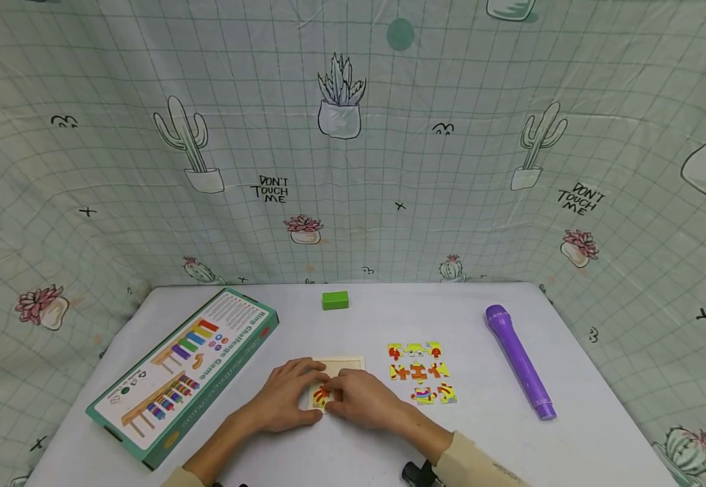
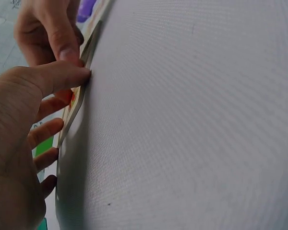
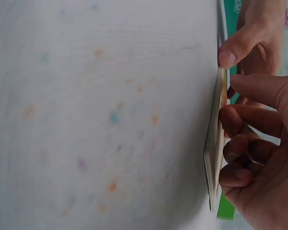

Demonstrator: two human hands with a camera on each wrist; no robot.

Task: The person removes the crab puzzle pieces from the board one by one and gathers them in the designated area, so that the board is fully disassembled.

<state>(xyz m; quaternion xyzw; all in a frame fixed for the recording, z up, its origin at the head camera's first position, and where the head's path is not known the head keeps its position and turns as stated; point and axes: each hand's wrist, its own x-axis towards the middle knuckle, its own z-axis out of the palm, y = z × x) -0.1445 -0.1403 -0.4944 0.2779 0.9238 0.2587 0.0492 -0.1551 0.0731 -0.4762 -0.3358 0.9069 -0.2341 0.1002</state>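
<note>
A small wooden jigsaw tray [image 1: 353, 362] lies near the front middle of the white table. My left hand [image 1: 283, 399] holds it at the left side, thumb against the near edge and fingers spread along the rim. Over the tray, my right hand [image 1: 365, 400] bends its fingers and has thumb and index finger at a red and yellow puzzle piece [image 1: 320, 396] in the near left corner. Those fingers partly cover the piece. To the right lie several loose puzzle pieces [image 1: 418, 371] in three rows. The right wrist view shows the tray's side edge [image 3: 210, 167].
A long green and white game box [image 1: 182, 379] lies slantwise on the left. Behind the tray is a green block [image 1: 335, 300]. A purple stick-shaped object [image 1: 520, 362], thicker at its far end, lies at the right. Patterned cloth [image 1: 365, 169] surrounds the table's back and sides.
</note>
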